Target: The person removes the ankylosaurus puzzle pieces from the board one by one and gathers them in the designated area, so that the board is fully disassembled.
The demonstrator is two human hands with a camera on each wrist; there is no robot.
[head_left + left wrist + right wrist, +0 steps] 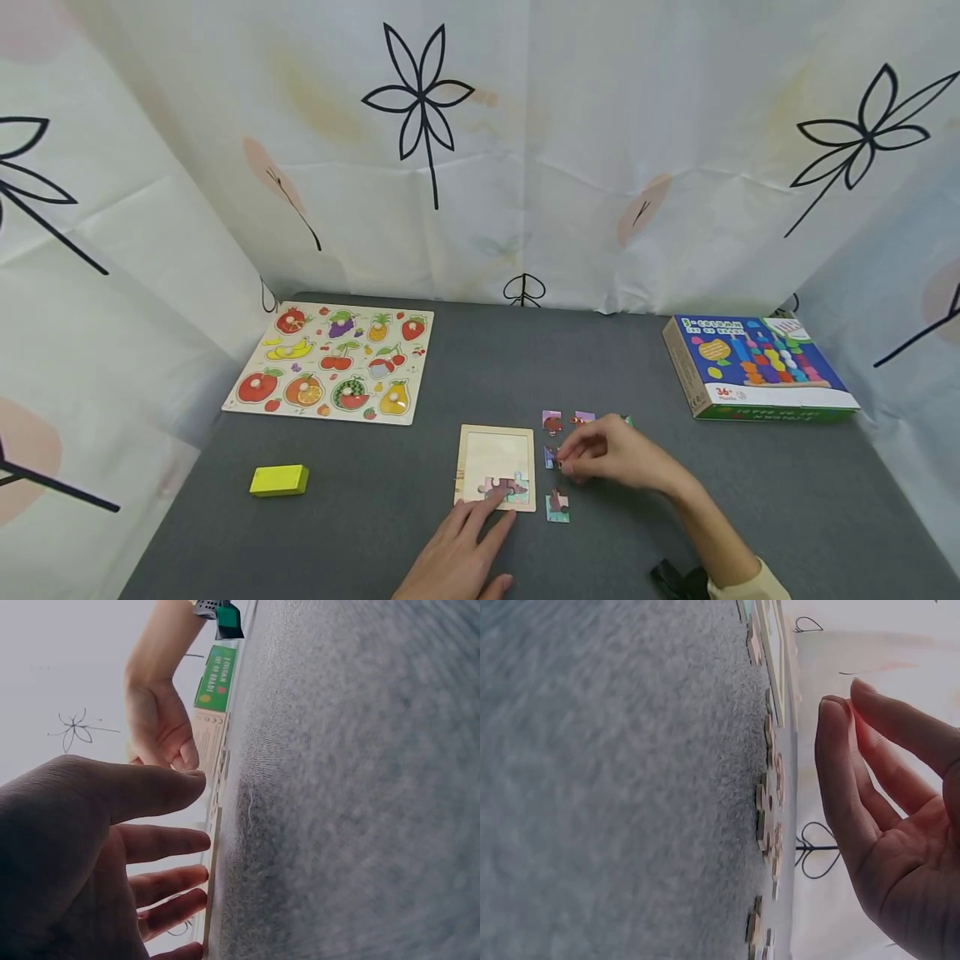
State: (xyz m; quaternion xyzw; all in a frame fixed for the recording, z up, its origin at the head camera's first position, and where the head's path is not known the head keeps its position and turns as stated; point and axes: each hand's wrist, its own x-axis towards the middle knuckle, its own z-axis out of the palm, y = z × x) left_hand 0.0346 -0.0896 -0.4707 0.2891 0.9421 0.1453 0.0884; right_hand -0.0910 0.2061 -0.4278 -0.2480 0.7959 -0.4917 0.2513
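A small wooden puzzle board (497, 446) has several joined jigsaw pieces (519, 490) in its lower part. My left hand (463, 550) rests on the board's lower edge with fingers extended, the index fingertip on the joined pieces. To the right of the board, my right hand (618, 454) hovers by a loose jigsaw piece (550, 457), its thumb and fingers bent toward each other. In the right wrist view, nothing shows between the fingertips of the right hand (889, 780). Other loose pieces lie around it: one jigsaw piece (557, 508) below, another (552, 422) above, more partly behind the hand.
A fruit puzzle board (360, 350) lies at the back left of the grey table (360, 517). A yellow block (279, 481) sits in front of it. A blue and green bead-set box (761, 367) stands at the back right. Patterned curtains (585, 150) enclose the table.
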